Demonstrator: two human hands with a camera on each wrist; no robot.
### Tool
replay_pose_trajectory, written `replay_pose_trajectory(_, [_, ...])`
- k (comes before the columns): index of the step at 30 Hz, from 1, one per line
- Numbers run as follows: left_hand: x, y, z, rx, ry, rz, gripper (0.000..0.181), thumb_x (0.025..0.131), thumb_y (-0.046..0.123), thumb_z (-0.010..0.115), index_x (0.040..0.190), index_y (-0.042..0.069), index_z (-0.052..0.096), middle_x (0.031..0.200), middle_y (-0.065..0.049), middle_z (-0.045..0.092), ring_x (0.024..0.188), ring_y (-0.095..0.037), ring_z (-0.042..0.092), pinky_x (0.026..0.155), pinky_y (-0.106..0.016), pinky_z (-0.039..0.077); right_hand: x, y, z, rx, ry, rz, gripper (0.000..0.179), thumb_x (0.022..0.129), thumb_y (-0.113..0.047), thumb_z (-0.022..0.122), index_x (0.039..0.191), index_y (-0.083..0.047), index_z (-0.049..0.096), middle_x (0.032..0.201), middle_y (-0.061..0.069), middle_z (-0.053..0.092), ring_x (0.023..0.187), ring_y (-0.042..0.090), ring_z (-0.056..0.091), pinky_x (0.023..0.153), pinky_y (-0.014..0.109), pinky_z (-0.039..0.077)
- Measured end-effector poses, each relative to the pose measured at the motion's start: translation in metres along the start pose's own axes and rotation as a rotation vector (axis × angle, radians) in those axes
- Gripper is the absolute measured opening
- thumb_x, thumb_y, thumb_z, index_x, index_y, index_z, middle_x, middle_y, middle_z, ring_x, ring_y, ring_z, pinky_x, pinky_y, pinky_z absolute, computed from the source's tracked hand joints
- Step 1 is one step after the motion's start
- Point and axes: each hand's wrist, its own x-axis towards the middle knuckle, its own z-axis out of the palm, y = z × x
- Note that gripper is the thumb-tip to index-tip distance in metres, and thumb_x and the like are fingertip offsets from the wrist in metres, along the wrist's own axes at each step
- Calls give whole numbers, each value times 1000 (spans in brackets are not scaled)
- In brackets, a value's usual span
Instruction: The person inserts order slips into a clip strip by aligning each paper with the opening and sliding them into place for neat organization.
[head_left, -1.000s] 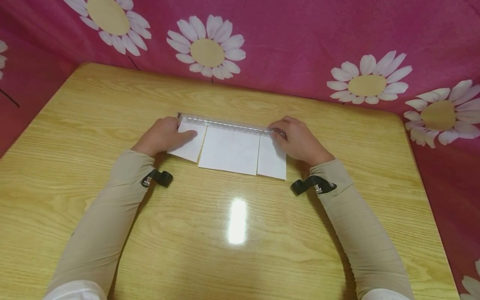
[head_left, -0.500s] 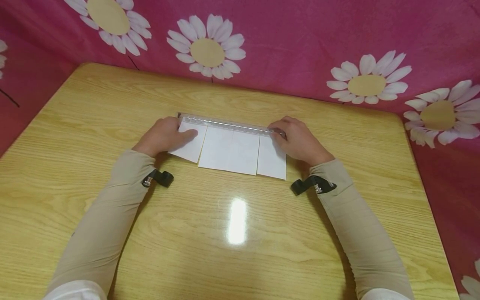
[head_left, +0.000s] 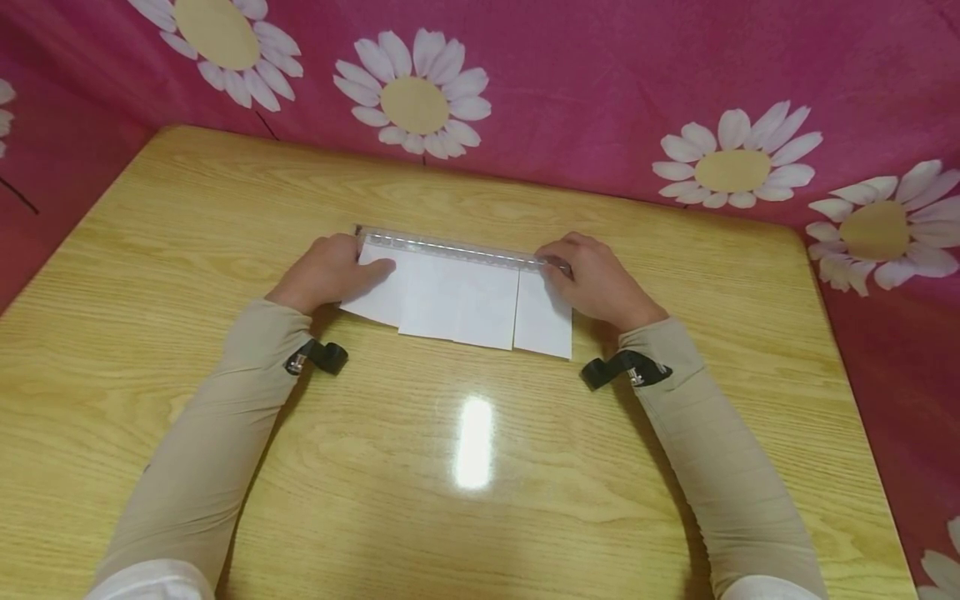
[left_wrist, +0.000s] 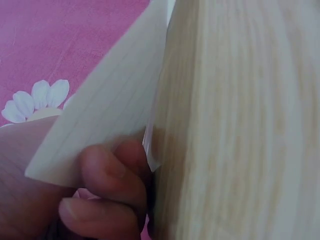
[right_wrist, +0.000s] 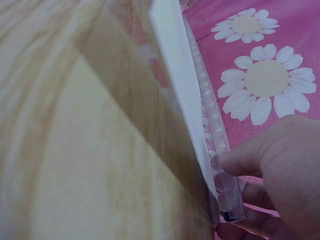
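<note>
White paper pieces [head_left: 483, 304] lie side by side along a long clear plastic case [head_left: 465, 252], which shows a row of round shapes in the right wrist view. At the left end, my left hand [head_left: 324, 271] holds the leftmost white paper [head_left: 381, 292], thumb on top. In the left wrist view that paper [left_wrist: 107, 95] tilts up from the table, with fingers [left_wrist: 112, 180] curled under it. My right hand [head_left: 600, 279] pinches the right end of the plastic case [right_wrist: 227, 192] between thumb and fingers, beside the rightmost paper [head_left: 543, 317].
The wood-grain table [head_left: 480, 533] reaches to a pink cloth [head_left: 570, 92] with large white daisies behind it. Black camera mounts [head_left: 327, 357] stick out from both sleeved wrists. A bright light reflection lies on the table front.
The gap between the leftmost paper and the middle one has closed, and their edges now meet or overlap. Both hands and the plastic case stay almost where they were.
</note>
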Motion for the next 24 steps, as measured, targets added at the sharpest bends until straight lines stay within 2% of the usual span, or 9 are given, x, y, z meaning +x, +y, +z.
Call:
replay_pose_trajectory(11, [-2, 1, -1, -5, 15, -2, 49, 102, 49, 55, 107, 2, 68, 85, -12, 55, 78, -26, 54, 69, -35, 43, 0, 0, 0, -3, 0, 4, 33, 104, -18, 56, 131, -4, 67, 116, 17, 68, 106, 31, 63, 100, 48, 50])
replay_pose_trajectory(14, [-3, 3, -2, -8, 17, 7, 47, 102, 49, 57, 98, 3, 67, 78, -9, 52, 72, -24, 52, 64, -33, 41, -1, 0, -1, -5, 2, 7, 33, 104, -18, 56, 131, -4, 67, 116, 17, 68, 106, 32, 63, 100, 48, 50])
replay_pose_trajectory(16, [-5, 4, -3, 19, 31, 10, 48, 102, 48, 57, 86, 3, 64, 70, -6, 47, 66, -22, 49, 60, -32, 39, -1, -1, -2, -3, 2, 9, 33, 104, -18, 56, 131, -4, 67, 117, 17, 69, 108, 32, 64, 101, 49, 50])
replay_pose_trajectory(21, [-11, 5, -9, 92, 70, -9, 58, 101, 48, 58, 60, 8, 48, 55, 2, 34, 53, -17, 38, 53, -31, 32, -2, -2, -2, 6, 4, 7, 33, 103, -18, 57, 131, -3, 68, 118, 17, 69, 109, 33, 65, 102, 50, 51])
replay_pose_trajectory(24, [-15, 3, -13, 87, 67, -8, 59, 101, 49, 58, 58, 9, 47, 53, 3, 34, 52, -16, 38, 53, -31, 32, -1, -1, 0, 8, 3, 6, 33, 103, -19, 57, 131, -4, 68, 118, 17, 69, 108, 33, 65, 102, 49, 51])
